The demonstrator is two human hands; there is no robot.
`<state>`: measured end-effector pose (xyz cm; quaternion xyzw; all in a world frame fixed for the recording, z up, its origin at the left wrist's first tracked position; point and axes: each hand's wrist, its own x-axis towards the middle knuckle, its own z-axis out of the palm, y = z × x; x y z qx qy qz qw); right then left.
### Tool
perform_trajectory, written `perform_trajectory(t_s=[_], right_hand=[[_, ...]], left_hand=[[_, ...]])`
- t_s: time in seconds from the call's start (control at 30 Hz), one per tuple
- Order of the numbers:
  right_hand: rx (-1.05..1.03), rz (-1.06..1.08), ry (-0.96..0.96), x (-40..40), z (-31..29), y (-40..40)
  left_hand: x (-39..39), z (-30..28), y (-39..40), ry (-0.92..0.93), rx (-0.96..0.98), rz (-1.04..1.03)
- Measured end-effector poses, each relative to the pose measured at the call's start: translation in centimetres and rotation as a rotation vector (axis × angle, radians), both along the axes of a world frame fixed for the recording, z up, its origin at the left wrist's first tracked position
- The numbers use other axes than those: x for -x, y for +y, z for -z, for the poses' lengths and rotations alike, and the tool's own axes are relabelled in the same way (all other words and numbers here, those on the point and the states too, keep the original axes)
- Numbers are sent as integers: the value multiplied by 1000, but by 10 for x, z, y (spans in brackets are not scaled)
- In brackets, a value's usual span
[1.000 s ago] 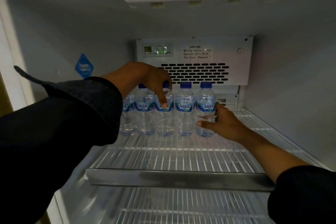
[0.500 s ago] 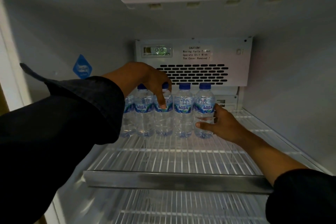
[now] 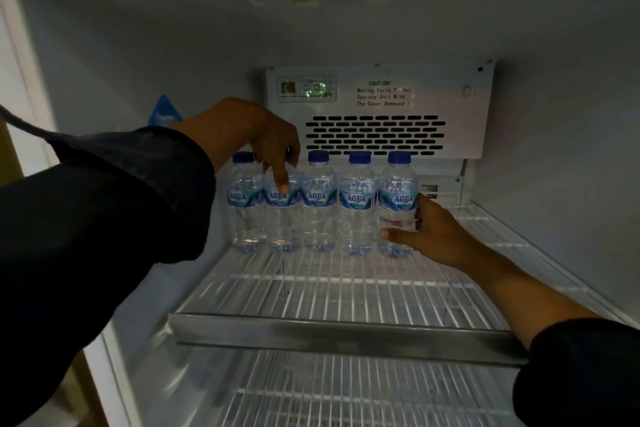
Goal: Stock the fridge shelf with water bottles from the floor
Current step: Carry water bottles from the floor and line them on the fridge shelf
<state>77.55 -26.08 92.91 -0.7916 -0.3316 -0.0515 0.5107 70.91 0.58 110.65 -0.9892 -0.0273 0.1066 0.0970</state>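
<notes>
Several clear water bottles (image 3: 320, 204) with blue caps and blue labels stand in a row at the back of the white wire fridge shelf (image 3: 332, 291). My left hand (image 3: 256, 135) hangs over the top of the second bottle from the left (image 3: 282, 218), hiding its cap. Its index finger points straight down and touches that bottle's label. My right hand (image 3: 436, 232) grips the rightmost bottle (image 3: 396, 198) low on its body, thumb across the front and fingers behind its right side. All bottles stand upright.
A vented fan cover (image 3: 377, 107) with a caution notice sits on the back wall just behind the bottles. The shelf has a metal front rail (image 3: 339, 336). A lower wire shelf (image 3: 346, 392) shows beneath. The fridge's right wall (image 3: 554, 166) is close.
My left hand has shifted left from the third bottle to the second one. My right hand stays on the rightmost bottle. The view has moved slightly closer.
</notes>
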Motion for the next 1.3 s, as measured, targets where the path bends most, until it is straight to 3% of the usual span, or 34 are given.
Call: perform_trajectory(t_s=[0.4,0.73,0.97,1.13,1.3], right_hand=[[-14,-6,25,2,-2,2],[-41,114,-26,17,-10,3],[91,192,-43,52,-23,-15],[160,238,-209,113,-41,-21],[157,162,-407,205,-54,-1]], left_hand=[[14,11,8,-147,55,49],[88,65,-1,-647,99,100],[142,97,-11,-638,194,98],[181,103,-8,-702,226,150],[270,120,15,-743,396,206]])
